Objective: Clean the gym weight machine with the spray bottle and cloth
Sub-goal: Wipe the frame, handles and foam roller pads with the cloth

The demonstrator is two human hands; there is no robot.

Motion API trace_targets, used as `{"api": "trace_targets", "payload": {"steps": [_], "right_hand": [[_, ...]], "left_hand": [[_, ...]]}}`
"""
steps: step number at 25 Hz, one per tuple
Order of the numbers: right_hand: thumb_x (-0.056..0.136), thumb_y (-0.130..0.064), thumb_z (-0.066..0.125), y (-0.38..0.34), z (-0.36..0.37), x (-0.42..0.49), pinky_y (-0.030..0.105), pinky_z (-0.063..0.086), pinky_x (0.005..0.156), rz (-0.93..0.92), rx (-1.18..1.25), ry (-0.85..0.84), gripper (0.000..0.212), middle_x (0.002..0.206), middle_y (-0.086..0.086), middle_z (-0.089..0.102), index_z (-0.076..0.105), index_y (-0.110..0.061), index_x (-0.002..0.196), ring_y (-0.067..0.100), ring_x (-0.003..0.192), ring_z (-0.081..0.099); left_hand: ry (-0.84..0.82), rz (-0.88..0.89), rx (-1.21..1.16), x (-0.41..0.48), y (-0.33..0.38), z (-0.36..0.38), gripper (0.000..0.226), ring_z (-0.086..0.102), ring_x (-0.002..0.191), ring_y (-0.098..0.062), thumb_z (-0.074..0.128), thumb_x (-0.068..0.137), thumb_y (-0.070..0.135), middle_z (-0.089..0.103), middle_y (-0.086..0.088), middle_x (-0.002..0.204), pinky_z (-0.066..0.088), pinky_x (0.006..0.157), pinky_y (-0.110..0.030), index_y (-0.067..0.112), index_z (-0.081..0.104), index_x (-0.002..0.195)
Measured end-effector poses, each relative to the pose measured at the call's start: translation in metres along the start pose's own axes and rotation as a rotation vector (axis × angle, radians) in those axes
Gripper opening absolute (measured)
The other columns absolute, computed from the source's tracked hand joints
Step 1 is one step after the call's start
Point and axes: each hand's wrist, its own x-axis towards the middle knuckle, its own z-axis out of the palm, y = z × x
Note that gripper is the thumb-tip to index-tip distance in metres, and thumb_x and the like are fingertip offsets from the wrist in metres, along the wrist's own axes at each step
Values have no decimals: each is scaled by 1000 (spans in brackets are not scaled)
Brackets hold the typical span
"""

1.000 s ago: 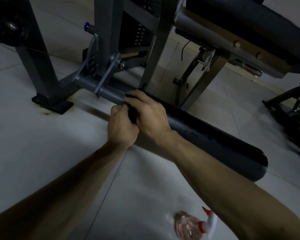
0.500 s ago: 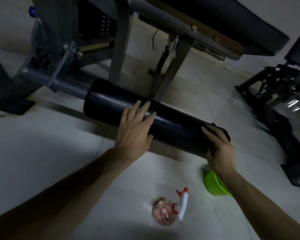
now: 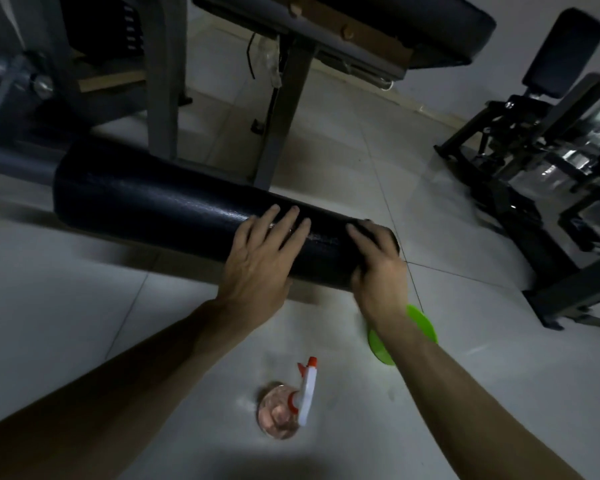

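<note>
Where left hand (image 3: 257,268) lies flat, cylindrical pad (image 3: 146,206) glistens.

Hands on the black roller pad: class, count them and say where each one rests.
2. The left hand lies flat on the roller pad short of its end; the right hand curls over its free end. None seems hidden.
</note>
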Motion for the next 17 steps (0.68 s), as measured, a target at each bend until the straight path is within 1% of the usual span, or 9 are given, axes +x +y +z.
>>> {"api": "trace_targets", "payload": {"steps": [3, 4, 6, 8, 10, 12, 13, 15, 17], "right_hand": [[79, 7, 50, 32, -15, -2, 8, 38, 104, 349, 135, 97, 60, 134, -2, 64, 70, -18, 130, 12, 120, 59], [81, 7, 51, 36, -13, 9, 11, 40, 107, 493, 250, 129, 56, 128, -3, 67, 72, -16, 127, 10, 118, 61], [81, 3, 50, 43, -8, 35, 32, 48, 111, 753, 578, 206, 49, 117, -4, 74, 74, -15, 119, 11, 113, 67], [79, 0, 50, 48, 0, 29, 43, 53, 107, 833, 699, 243, 49, 113, -4, 76, 75, -15, 117, 13, 108, 71], [79, 2, 48, 40, -2, -4, 40, 58, 92, 842, 717, 221, 52, 107, -3, 77, 75, -19, 119, 16, 94, 71], [84, 11, 46, 33, -11, -30, 30, 51, 62, 841, 806, 143, 53, 93, 1, 72, 74, -17, 119, 17, 69, 59], [84, 12, 45, 37, -11, -27, 28, 49, 57, 833, 808, 140, 52, 90, 3, 71, 75, -15, 117, 18, 65, 55], [78, 6, 49, 50, -6, 0, 39, 59, 74, 856, 742, 195, 48, 97, 6, 75, 77, -15, 110, 23, 79, 67], [76, 7, 50, 64, 1, 24, 54, 55, 101, 903, 807, 216, 47, 108, 9, 77, 78, -14, 108, 32, 105, 72]], "left_hand": [[-27, 44, 60, 4, 13, 13, 93, 26, 151, -35, 83, 71, 24, 31, -10, 164, 20, 121, -55, 18, 42, 153], [-33, 33, 71, 6, 18, 15, 92, 25, 151, -36, 83, 72, 24, 30, -12, 164, 19, 121, -56, 18, 42, 154], [-40, -10, 93, 7, 26, 18, 91, 25, 151, -37, 83, 75, 24, 29, -13, 165, 18, 121, -57, 18, 40, 154], [-31, -36, 114, 8, 28, 21, 90, 27, 150, -36, 83, 76, 23, 30, -12, 165, 21, 120, -57, 19, 39, 155], [-16, -39, 124, 10, 26, 23, 89, 29, 149, -36, 84, 76, 23, 32, -10, 163, 23, 119, -56, 21, 41, 154], [-4, -44, 127, 12, 24, 23, 88, 32, 147, -35, 84, 74, 22, 36, -9, 162, 24, 118, -55, 21, 44, 152], [3, -44, 122, 13, 25, 23, 86, 33, 146, -35, 84, 74, 21, 37, -9, 161, 24, 118, -55, 21, 45, 152], [18, -43, 106, 11, 26, 25, 81, 35, 146, -35, 81, 77, 19, 39, -9, 160, 25, 117, -54, 20, 47, 151], [25, -45, 105, 11, 25, 26, 79, 35, 146, -35, 80, 79, 19, 39, -9, 160, 25, 117, -53, 20, 47, 151]]}}
